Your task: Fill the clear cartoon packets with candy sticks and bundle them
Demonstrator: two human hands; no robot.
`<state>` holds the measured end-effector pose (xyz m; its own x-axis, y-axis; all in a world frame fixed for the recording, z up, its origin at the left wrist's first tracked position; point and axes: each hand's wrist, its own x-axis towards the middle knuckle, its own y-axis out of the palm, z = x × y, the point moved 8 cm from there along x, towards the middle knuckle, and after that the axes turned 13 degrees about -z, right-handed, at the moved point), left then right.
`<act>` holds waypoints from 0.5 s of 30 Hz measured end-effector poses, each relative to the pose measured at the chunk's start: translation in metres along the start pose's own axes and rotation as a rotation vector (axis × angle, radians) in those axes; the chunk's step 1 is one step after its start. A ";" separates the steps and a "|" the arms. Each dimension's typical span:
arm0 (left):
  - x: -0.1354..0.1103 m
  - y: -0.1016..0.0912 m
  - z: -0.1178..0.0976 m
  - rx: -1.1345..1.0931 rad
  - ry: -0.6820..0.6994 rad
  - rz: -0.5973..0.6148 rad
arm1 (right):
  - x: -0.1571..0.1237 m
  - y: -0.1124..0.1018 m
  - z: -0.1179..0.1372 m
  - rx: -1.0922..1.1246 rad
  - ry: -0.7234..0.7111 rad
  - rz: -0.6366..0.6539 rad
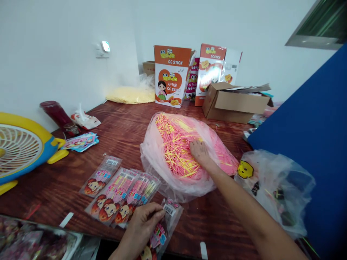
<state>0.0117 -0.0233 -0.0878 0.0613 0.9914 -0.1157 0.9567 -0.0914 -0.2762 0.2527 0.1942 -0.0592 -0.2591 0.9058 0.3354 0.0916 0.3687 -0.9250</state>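
My left hand (141, 225) is closed on a clear printed packet (165, 225) at the table's near edge, pinching its top. My right hand (199, 151) reaches into a big pink plastic bag (157, 166) heaped with pink and yellow sticks (176, 142), its fingers curled down into the pile. Whether they hold any sticks is hidden. Several filled packets (121, 189) with cartoon faces lie in a row just left of my left hand.
A yellow and blue fan (24, 148) stands at the left. CC STICK boxes (170, 76) and an open cardboard box (235, 101) stand at the back. A clear bag with a smiley face (273, 184) lies to the right, below a blue panel (311, 119).
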 end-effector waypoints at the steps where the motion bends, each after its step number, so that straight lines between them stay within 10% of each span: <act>1: -0.001 0.000 0.001 -0.001 0.000 0.001 | -0.001 0.001 -0.001 0.012 0.005 0.004; 15: -0.011 -0.007 -0.006 -0.012 -0.016 -0.026 | 0.003 -0.002 -0.025 0.382 0.294 0.034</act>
<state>0.0064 -0.0329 -0.0789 0.0320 0.9917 -0.1242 0.9612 -0.0646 -0.2681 0.2761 0.2017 -0.0518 0.0259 0.9570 0.2890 -0.2786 0.2845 -0.9173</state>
